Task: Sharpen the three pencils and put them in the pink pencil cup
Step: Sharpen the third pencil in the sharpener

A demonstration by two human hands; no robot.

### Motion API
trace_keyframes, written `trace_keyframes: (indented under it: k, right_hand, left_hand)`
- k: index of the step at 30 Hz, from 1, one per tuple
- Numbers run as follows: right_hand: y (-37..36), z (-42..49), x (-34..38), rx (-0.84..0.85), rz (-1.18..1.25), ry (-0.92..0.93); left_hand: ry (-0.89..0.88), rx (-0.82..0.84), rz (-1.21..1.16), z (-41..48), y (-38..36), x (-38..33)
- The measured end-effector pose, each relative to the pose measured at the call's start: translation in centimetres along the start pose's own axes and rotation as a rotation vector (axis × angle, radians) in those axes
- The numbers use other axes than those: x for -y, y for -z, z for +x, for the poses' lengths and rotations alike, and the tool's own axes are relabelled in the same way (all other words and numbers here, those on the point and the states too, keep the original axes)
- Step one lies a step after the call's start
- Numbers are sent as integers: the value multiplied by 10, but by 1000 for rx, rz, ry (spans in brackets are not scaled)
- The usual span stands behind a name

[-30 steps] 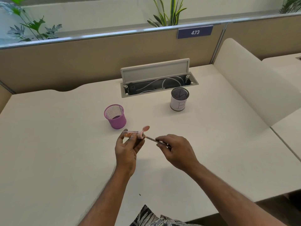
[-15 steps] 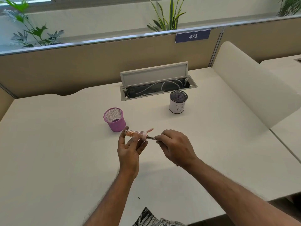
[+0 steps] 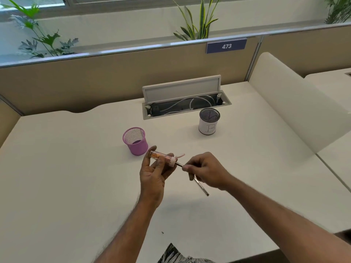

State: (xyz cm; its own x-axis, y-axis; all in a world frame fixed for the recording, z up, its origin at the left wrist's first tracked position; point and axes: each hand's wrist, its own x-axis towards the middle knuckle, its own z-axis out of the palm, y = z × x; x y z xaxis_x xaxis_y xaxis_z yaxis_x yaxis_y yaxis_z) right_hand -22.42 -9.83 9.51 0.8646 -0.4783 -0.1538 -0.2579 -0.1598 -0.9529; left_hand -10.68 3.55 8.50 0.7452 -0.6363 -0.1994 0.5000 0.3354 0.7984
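Partition sign point(image 3: 226, 46) reads 473; the white cup point(image 3: 208, 128) seemingly bears B.

White mesh cup marked B point(image 3: 208, 126) near tabletop point(image 3: 66, 168) back edge, right of centre. Cable hatch point(image 3: 226, 103) just behind it, lid point(image 3: 181, 89) up, white cables inside. Sign 473 point(image 3: 226, 46) on partition point(image 3: 95, 78); plants point(image 3: 197, 19) behind.

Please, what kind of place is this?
Probably a shared office workstation: a low partition carrying a sign numbered 473, an open cable tray set into the desk, and plants behind.

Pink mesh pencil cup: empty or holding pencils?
Empty: the pink mesh pencil cup shows only its bare inside wall and bottom.
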Motion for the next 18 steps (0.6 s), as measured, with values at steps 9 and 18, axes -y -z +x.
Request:
trace_keyframes:
  k: [9, 18]
  right_hand:
    - [4, 2, 12, 84, 128, -115]
    - [-14, 5, -17, -509, -925, 742]
  left_hand:
    - [-71, -58, 120, 6, -8, -5]
    - [-39, -307, 137, 5, -15, 3]
